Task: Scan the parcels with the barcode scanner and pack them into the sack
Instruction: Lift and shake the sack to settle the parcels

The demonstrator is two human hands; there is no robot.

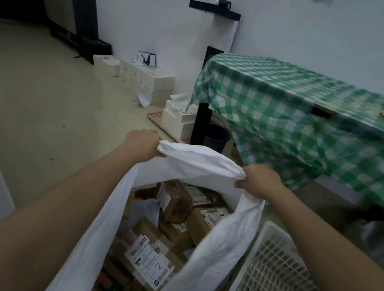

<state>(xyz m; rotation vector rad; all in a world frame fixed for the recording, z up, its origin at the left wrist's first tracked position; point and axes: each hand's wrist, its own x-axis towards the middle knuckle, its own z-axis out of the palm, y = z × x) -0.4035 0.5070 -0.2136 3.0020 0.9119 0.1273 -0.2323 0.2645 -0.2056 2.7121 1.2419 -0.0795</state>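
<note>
— What are the two hands doing?
— The left hand point(142, 143) and the right hand point(260, 180) each have their fingers closed on the far rim of the one white sack point(198, 163), bunching it and holding the mouth open.
— And the parcels?
— Inside the sack: at least six brown cardboard parcels point(177, 201) with white labels, one label marked "1-2" point(149, 260).
— Anything beside it?
— One white plastic crate point(274, 274) touches its right side; one table under a green checked tablecloth point(298, 105) stands beyond.
</note>
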